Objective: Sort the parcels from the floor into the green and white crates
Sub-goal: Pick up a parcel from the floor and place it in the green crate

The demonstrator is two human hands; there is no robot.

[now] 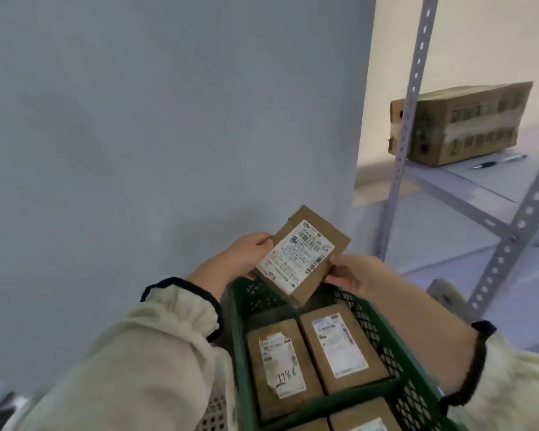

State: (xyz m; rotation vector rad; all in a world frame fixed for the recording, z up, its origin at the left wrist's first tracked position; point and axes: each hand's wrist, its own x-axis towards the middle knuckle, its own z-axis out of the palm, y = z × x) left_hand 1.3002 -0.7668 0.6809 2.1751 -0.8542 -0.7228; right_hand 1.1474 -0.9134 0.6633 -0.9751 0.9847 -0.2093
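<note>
We hold a labelled cardboard parcel [304, 255] tilted between our hands, above the far end of the green crate [383, 325]. Our left hand [246, 253] and right hand [355, 275] pinch its opposite edges. Below them lie 2 labelled parcels [280, 368].

The bottom edge cuts off the green crate [239, 325]; a sleeve [156, 353] hides most of the white crate [216, 410].

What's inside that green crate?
Two labelled cardboard parcels lie flat side by side in the green crate; parts of two more show nearer. The held parcel covers the far end.
</note>
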